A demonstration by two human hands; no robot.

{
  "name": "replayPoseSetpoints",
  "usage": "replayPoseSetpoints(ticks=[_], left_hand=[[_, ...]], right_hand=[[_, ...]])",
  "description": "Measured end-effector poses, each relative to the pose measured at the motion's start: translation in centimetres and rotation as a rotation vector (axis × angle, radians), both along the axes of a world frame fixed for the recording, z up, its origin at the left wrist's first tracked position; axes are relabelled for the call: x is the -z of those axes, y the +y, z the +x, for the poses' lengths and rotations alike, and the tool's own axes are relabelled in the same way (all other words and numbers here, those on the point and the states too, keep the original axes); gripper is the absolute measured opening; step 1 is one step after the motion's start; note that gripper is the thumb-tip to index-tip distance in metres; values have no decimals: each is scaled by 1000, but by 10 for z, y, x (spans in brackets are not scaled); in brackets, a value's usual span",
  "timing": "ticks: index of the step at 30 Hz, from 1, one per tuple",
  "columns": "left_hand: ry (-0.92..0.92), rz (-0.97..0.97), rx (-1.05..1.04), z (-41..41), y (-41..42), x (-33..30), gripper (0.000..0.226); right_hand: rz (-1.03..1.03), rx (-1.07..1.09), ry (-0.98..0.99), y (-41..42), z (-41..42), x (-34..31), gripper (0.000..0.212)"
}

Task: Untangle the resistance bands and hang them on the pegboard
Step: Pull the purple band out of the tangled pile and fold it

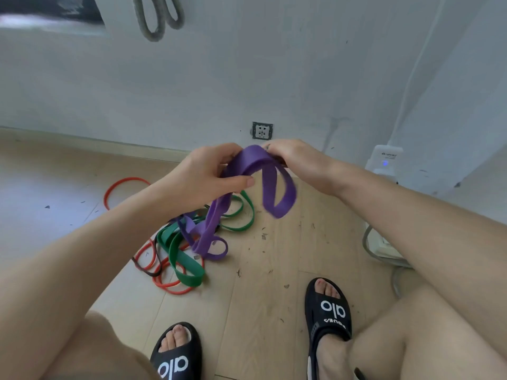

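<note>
Left hand (208, 174) and right hand (296, 163) both gripped purple band (274, 187), raised above floor (274, 283) | tail snarled in green band (178, 248), red band (120, 185) | best fed loop through slowly, not yanked.

band pile (178, 250) on floor (260, 311), before wall socket (262, 130)

A: Band counts?
B: One purple band (270, 185), one green band (175, 242), orange-red bands (123, 185) tangled, number unclear, one dark band (142, 268). Two hands, two black slides (329, 311).
</note>
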State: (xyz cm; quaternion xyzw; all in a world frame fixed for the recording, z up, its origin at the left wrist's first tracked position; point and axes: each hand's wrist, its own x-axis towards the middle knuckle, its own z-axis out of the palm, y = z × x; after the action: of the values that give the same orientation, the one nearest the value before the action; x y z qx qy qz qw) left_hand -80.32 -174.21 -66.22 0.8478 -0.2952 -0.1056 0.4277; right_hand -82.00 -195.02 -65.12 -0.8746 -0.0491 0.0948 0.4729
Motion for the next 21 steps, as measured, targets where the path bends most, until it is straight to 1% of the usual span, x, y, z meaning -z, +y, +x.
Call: replayPoseSetpoints(ticks=[3,6,8,10,12,14,16,18,19,21], left_hand=[[-17,4,-31,-1,1,0,20],[-17,21,-42,-2,2,2,28],[-3,26,-30,-3,4,2,31],[94,-27,-7,-2,5,3,28],[201,-72,25,1,9,7,34],[236,-34,38,3,12,12,38],[257,-2,9,4,13,17,33],[220,13,-17,3,12,19,28],[184,20,-30,2,11,18,28],[118,13,-63,1,12,15,32]], right_hand=[[156,29,-11,11,-2,-4,27],[130,-5,-36,16,-1,-3,33],[123,-14,-33,18,3,-6,32],[158,-19,-27,18,7,-12,32],[208,-12,-40,14,10,-21,36],[255,24,-73,7,13,-26,40],[265,77,-101,-4,16,-29,41],[233,124,-84,-12,17,-28,37],[151,137,-79,-16,18,-24,32],[-45,146,-66,-22,21,-13,16]])
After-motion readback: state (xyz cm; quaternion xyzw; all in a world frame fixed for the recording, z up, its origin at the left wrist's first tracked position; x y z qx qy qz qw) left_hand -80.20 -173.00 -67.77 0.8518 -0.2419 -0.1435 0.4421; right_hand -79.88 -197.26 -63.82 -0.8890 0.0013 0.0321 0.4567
